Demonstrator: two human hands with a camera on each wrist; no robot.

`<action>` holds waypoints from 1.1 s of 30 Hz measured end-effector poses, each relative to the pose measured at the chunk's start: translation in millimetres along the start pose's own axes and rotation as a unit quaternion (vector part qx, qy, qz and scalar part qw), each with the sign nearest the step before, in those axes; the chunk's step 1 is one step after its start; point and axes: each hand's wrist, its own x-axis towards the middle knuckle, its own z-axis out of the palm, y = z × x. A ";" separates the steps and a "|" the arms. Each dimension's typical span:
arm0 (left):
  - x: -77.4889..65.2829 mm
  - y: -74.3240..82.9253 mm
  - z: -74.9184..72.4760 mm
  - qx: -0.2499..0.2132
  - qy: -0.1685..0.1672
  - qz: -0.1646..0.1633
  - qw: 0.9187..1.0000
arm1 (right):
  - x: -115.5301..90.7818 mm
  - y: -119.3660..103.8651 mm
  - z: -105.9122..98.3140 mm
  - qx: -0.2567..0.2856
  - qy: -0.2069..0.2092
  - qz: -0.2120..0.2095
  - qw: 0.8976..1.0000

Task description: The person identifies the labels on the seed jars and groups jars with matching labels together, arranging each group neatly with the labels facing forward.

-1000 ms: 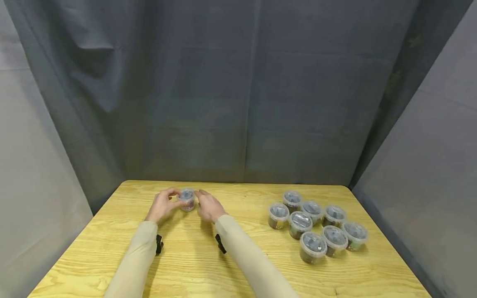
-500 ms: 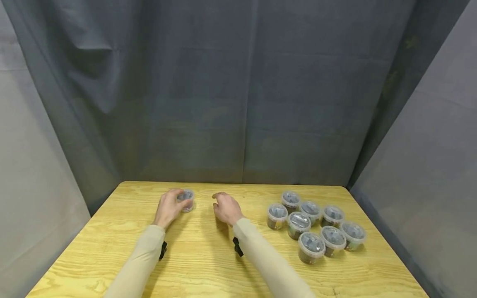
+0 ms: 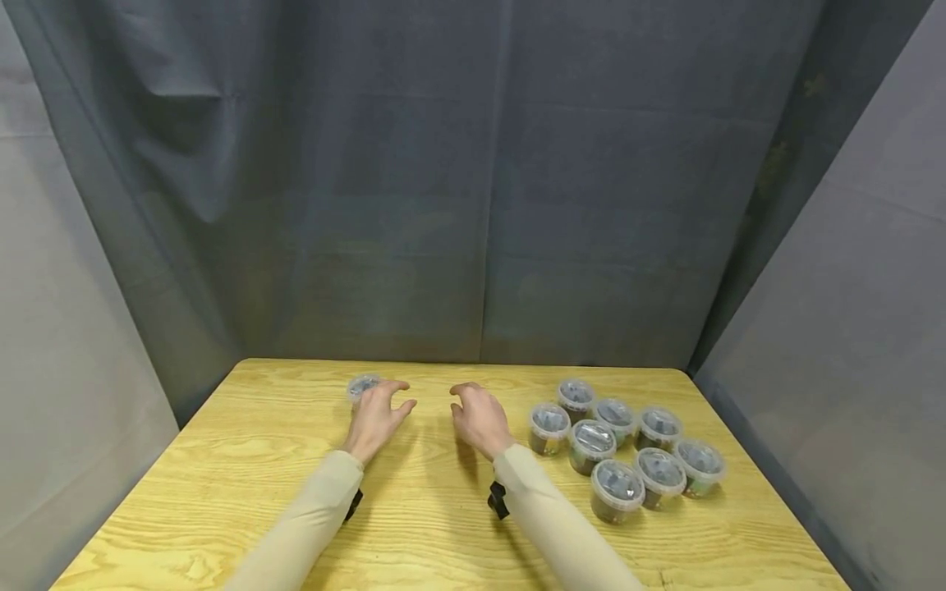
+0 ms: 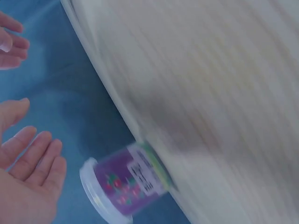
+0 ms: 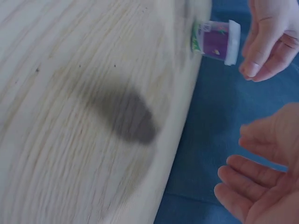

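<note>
A small plastic tub (image 3: 362, 385) with a clear lid stands near the table's back left edge. Its purple label with red berries shows in the left wrist view, where the tub (image 4: 128, 182) sits apart from the spread fingers. My left hand (image 3: 375, 420) is just right of the tub and overlaps it in the head view, holding nothing. Farther right, my right hand (image 3: 480, 419) hovers over the table with relaxed fingers and nothing in them. Each palm turns toward the other hand, with a gap of table between.
Several similar lidded tubs (image 3: 593, 443) stand in a close group on the right of the wooden table (image 3: 443, 525). A dark curtain (image 3: 369, 205) hangs behind the table's back edge, and light cloth walls (image 3: 835, 353) flank both sides.
My left hand has let go of the tub and moved right, away from it. The right hand has also withdrawn to the right. The tub stays at the back left.
</note>
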 end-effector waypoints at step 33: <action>1.5 86.7 63.9 -0.044 -0.136 0.108 0.984 | -51.1 72.3 -87.2 0.058 0.044 0.088 0.994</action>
